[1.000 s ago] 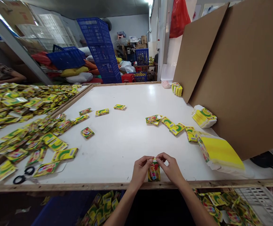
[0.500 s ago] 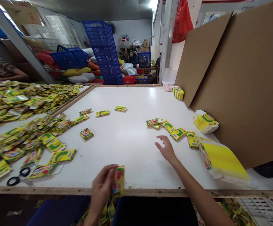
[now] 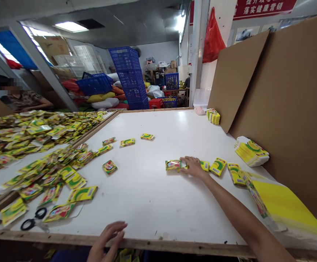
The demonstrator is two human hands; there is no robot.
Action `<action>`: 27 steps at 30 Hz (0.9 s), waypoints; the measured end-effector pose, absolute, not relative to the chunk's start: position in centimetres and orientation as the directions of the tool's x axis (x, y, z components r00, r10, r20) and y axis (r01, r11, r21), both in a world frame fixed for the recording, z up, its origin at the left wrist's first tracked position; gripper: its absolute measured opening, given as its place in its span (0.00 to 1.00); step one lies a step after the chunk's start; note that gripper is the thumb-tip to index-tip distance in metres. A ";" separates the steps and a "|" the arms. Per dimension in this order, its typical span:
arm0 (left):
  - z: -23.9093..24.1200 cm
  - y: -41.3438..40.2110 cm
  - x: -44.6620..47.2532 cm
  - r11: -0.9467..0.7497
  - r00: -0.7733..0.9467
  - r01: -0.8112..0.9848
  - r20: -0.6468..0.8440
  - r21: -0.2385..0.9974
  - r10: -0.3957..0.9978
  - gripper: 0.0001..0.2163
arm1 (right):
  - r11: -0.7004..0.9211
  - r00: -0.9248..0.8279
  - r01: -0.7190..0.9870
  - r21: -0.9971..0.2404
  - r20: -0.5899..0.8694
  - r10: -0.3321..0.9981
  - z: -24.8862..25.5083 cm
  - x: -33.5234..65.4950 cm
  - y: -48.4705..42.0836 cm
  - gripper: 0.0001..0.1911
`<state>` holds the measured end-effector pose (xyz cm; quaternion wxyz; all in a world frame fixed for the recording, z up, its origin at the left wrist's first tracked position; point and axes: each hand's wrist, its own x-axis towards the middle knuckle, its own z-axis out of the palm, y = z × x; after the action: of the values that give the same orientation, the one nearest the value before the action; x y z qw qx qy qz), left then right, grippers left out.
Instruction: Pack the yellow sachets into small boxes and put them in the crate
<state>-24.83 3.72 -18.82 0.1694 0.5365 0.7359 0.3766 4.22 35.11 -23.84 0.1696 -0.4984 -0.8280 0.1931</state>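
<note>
My right hand (image 3: pixel 193 166) is stretched out over the white table (image 3: pixel 153 189), its fingers resting flat on a yellow and green packet (image 3: pixel 173 165) at the left end of a short row of packets (image 3: pixel 217 166). My left hand (image 3: pixel 106 242) hovers at the table's near wooden edge with fingers spread and nothing in it. Below that hand, more yellow packets (image 3: pixel 127 254) show under the table edge.
Several loose packets (image 3: pixel 49 174) cover the table's left side, with black scissors (image 3: pixel 33 224) near the front. A tall yellow stack of flat packets (image 3: pixel 281 207) lies at right beside cardboard sheets (image 3: pixel 284 98). Another person (image 3: pixel 19 98) sits at far left. Blue crates (image 3: pixel 128 76) stand behind.
My left hand has let go of the packet it held and is now spread at the table edge. My right hand has reached farther forward onto the row of packets.
</note>
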 end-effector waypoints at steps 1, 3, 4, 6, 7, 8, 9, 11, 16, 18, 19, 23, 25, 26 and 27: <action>-19.0 5.1 -23.6 0.101 -0.331 0.663 0.170 0.742 0.928 0.16 | 0.474 -0.496 0.735 -0.485 0.091 0.863 -24.2 4.2 33.7 0.30; -19.6 8.2 -21.0 0.017 -0.252 0.664 0.203 0.747 0.946 0.15 | 0.545 -0.573 0.679 -0.491 0.109 0.812 -24.7 4.4 31.1 0.28; -20.0 9.8 -19.8 -0.026 -0.211 0.667 0.221 0.745 0.952 0.15 | 0.570 -0.597 0.650 -0.502 0.127 0.792 -24.8 4.5 30.0 0.27; -20.9 13.0 -17.4 -0.095 -0.145 0.674 0.256 0.733 0.956 0.19 | 0.607 -0.621 0.597 -0.525 0.177 0.764 -24.5 4.9 28.2 0.26; -21.3 14.4 -16.3 -0.116 -0.118 0.678 0.263 0.726 0.957 0.22 | 0.622 -0.626 0.577 -0.530 0.203 0.753 -24.2 5.1 27.4 0.24; -21.6 15.6 -15.4 -0.126 -0.096 0.682 0.259 0.721 0.961 0.24 | 0.638 -0.632 0.560 -0.529 0.226 0.742 -23.9 5.2 26.7 0.21; -21.8 16.7 -14.5 -0.128 -0.075 0.685 0.244 0.717 0.967 0.25 | 0.655 -0.640 0.543 -0.525 0.247 0.728 -23.6 5.4 26.0 0.20; -22.1 18.0 -13.2 -0.115 -0.042 0.689 0.198 0.716 0.979 0.26 | 0.674 -0.637 0.518 -0.526 0.289 0.715 -23.1 5.6 24.6 0.19; -22.2 17.4 -12.0 -0.061 -0.034 0.573 0.098 0.817 0.995 0.27 | 0.547 -0.419 0.533 -0.645 0.361 0.833 -23.4 6.1 22.0 0.13; -22.1 16.1 -11.7 -0.046 -0.057 0.446 0.079 0.894 0.995 0.25 | 0.491 -0.355 0.475 -0.731 0.351 0.866 -23.8 6.1 21.1 0.10; -22.0 15.4 -11.5 -0.047 -0.080 0.373 0.082 0.927 0.993 0.23 | 0.456 -0.337 0.416 -0.786 0.333 0.881 -24.0 6.0 20.6 0.10; -21.6 13.0 -10.4 -0.082 -0.146 0.103 0.097 0.991 0.985 0.20 | 0.279 -0.314 0.105 -0.954 0.235 0.920 -24.0 5.6 18.3 0.15; -21.6 12.2 -10.0 -0.073 -0.126 0.019 0.075 0.997 0.989 0.19 | 0.252 -0.296 0.048 -0.967 0.227 0.928 -24.0 5.7 17.2 0.17; -21.6 11.8 -9.8 -0.060 -0.115 -0.008 0.058 0.998 0.992 0.19 | 0.252 -0.288 0.055 -0.966 0.226 0.930 -24.1 5.8 16.8 0.17; -21.7 11.5 -9.7 -0.042 -0.100 -0.029 0.039 0.999 0.994 0.20 | 0.255 -0.285 0.073 -0.964 0.225 0.932 -24.2 6.0 16.5 0.18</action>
<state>-9.70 11.52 -21.71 0.4719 0.4767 0.5063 0.5419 6.00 16.48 -24.20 0.4553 -0.3877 -0.6481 0.4716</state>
